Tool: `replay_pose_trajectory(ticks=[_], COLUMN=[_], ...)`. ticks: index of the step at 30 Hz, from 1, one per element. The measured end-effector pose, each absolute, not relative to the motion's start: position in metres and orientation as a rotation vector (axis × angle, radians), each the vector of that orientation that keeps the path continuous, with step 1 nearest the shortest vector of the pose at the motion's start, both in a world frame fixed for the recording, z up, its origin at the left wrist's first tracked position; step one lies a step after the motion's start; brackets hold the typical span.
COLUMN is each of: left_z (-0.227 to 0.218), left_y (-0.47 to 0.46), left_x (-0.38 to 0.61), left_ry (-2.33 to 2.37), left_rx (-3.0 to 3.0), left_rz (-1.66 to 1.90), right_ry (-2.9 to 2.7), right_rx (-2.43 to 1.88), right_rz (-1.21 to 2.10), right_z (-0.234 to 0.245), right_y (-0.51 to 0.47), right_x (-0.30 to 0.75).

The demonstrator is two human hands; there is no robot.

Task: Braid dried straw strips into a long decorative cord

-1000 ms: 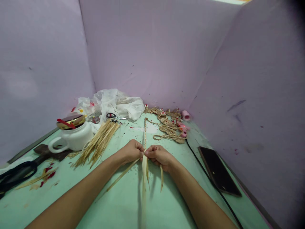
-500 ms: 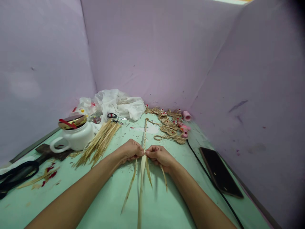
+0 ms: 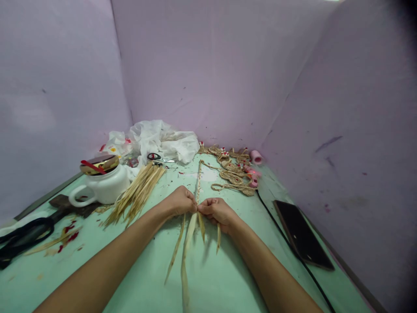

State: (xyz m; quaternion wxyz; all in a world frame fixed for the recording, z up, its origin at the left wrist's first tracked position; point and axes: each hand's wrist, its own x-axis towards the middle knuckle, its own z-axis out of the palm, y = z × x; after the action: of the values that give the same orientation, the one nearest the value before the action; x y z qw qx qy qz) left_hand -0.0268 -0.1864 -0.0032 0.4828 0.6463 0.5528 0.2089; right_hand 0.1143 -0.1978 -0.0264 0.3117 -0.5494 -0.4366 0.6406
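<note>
Left hand (image 3: 183, 201), right hand (image 3: 215, 211) pinched straw braid (image 3: 199, 184) | off hands: plastic bag (image 3: 163, 138) 11 o'clock, glue gun (image 3: 253, 181) 2 | lidded mug (image 3: 110, 187) 9:30, contents hidden

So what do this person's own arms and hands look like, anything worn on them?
The left hand and right hand wear no gloves. No sleeve shows on the left forearm or right forearm, and no watch or bracelet is visible. Rings can't be ruled out.
</note>
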Motion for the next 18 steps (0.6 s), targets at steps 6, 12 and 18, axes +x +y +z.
replay_pose_trajectory(ticks=[6,12,18], left_z=[-0.007,-0.014,-0.003], left_y=[-0.185,-0.187,-0.189], left_x=[-0.03,-0.027,-0.035], left_ry=[1.334,1.39,1.419], left_rx=[1.747,1.968,1.886], left_rz=[0.488,0.534,0.383], right_ry=[-1.201,-1.138,-1.112], right_rx=[-1.474,-1.411,-1.45], right_rz=[1.733,1.731,1.659], right_z=[-0.027,-0.032,-0.033], right_y=[-0.198,-0.199,-0.202], right_x=[0.114,0.114,0.109])
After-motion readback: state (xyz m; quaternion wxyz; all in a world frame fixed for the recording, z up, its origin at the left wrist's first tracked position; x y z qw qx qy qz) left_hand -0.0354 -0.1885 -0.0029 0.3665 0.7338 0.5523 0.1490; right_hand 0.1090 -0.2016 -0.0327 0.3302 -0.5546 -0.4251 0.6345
